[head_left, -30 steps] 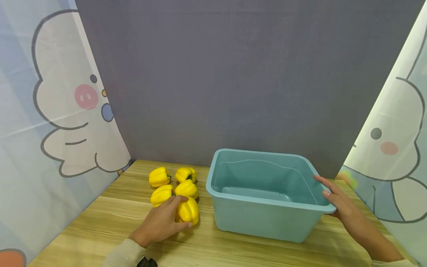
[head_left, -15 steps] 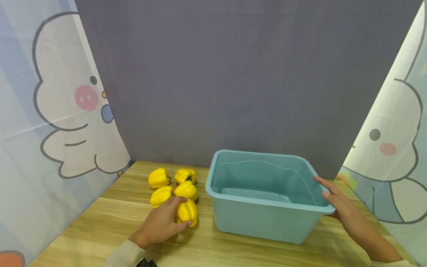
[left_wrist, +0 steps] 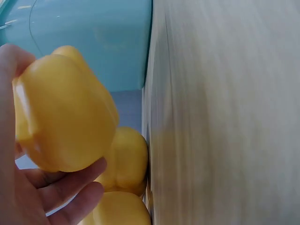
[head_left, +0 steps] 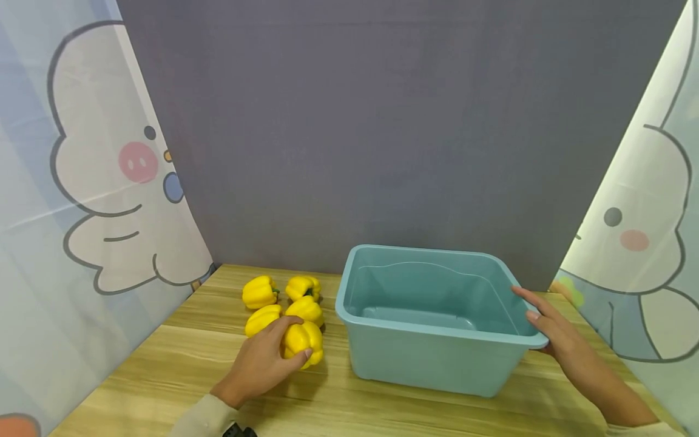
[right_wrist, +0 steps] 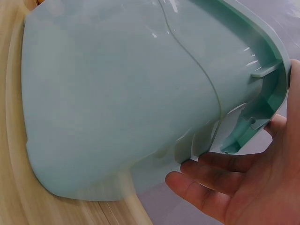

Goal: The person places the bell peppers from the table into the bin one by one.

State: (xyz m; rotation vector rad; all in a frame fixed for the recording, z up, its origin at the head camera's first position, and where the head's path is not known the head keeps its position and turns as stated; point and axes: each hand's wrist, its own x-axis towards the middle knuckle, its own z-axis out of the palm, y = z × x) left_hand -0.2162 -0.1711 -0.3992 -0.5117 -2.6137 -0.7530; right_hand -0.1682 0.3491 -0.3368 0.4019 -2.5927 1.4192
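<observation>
From the head: clamping a yellow pepper (head_left: 303,341) in the left hand (head_left: 264,359), partly hiding two of four other peppers (head_left: 260,292), left of a blue tub (head_left: 428,358); gripping the tub by the rim with the right hand (head_left: 568,341). Beneath tub and other peppers, a wood-grain table (head_left: 147,367); behind, a grey curtain (head_left: 382,133); at both sides, cartoon-printed cloths (head_left: 93,164). From the left wrist: holding the pepper off the table, in front of the tub. From the right wrist: reaching under the rim with the fingers (right_wrist: 213,176), beside the outer wall.
</observation>
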